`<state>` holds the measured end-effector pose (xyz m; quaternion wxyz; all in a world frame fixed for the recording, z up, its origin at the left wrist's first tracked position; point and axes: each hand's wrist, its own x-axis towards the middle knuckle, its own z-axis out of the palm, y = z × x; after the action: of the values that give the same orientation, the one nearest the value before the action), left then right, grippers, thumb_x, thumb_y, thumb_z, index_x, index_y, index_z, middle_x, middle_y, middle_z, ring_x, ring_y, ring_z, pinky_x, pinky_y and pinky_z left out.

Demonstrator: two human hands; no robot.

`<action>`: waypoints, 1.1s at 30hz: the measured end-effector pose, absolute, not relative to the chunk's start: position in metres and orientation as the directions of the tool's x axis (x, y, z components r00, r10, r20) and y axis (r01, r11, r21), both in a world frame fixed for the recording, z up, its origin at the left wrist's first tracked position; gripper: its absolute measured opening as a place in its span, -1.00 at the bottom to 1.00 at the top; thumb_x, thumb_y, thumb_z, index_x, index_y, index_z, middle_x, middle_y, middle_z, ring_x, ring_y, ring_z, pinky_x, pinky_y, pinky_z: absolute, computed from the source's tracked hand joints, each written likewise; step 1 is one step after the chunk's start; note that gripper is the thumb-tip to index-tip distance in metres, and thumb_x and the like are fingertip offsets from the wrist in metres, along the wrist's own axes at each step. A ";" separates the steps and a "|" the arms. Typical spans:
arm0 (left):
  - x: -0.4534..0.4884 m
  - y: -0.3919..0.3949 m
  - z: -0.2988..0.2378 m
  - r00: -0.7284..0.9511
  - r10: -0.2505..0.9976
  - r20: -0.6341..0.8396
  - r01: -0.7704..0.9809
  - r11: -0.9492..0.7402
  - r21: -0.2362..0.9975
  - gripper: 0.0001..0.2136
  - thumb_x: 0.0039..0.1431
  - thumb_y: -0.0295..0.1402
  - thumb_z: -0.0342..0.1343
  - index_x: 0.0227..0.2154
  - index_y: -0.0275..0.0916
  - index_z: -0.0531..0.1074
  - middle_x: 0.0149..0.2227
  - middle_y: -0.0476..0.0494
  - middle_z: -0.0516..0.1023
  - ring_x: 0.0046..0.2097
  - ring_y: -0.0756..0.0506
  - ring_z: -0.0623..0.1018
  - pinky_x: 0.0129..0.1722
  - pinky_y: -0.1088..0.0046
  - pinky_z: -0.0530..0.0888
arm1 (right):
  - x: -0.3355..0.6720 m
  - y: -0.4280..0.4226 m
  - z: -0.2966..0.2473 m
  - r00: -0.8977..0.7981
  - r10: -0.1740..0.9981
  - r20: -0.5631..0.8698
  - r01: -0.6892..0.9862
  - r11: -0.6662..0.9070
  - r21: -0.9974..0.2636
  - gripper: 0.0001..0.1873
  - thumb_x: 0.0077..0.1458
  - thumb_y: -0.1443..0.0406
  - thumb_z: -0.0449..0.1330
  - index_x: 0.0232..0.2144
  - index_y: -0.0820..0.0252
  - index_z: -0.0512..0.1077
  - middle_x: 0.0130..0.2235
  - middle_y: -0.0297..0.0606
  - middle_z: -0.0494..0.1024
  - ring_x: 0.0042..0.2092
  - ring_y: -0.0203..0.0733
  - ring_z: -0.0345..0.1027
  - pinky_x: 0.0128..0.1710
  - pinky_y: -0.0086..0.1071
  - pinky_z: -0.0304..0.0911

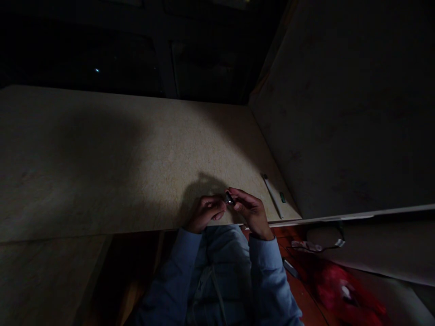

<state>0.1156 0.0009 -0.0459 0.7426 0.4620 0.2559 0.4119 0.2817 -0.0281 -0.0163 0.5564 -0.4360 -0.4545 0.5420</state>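
Note:
A small dark object with silver, shiny glints (pixel 230 198) is pinched between the thumb and fingers of my right hand (pixel 249 210), just above the table's front edge. Close against its left end, my left hand (pixel 209 210) has its fingers curled together in a pinch. What those left fingertips grip is hidden. The small object's exact kind cannot be made out in the dim light. To the right of my right hand lies a slim pale stick with a dark far end (pixel 273 199). Beside it rests a small green piece (pixel 282 197).
The pale marbled tabletop (pixel 163 149) stretches far to the left, with shadows across it. A tall panel (pixel 346 113) borders its right side. Below right are a red bag-like bundle (pixel 350 290), a thin dark cable (pixel 328 248) and a flat grey item (pixel 290 268).

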 end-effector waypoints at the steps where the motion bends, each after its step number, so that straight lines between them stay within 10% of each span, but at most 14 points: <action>1: 0.116 0.001 -0.046 0.531 0.847 0.001 -0.374 0.233 0.898 -0.58 0.12 0.01 0.23 -0.48 -0.32 0.46 -0.60 0.05 0.22 -0.59 0.10 0.16 -0.56 0.47 0.05 | 0.282 -0.028 -0.017 -0.004 0.999 0.042 -0.198 0.040 -0.979 -0.62 -0.04 0.18 0.44 -0.10 -0.04 0.63 -0.06 -0.25 0.67 -0.06 -0.08 0.54 0.01 -0.16 0.42; 33: 0.120 0.002 -0.057 0.454 0.891 0.013 -0.429 0.206 0.879 -0.59 0.15 -0.01 0.21 -0.49 -0.33 0.45 -0.62 0.06 0.24 -0.59 0.10 0.19 -0.55 0.47 0.07 | 0.269 -0.029 -0.025 0.013 0.998 0.069 -0.215 0.070 -0.974 -0.58 0.14 0.13 0.32 0.07 -0.06 0.51 0.08 -0.23 0.58 0.10 -0.05 0.45 0.16 -0.12 0.31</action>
<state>0.1195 0.0015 -0.0566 0.7307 0.4393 0.2628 0.4517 0.2693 -0.0285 -0.0245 0.5697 -0.4264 -0.4590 0.5320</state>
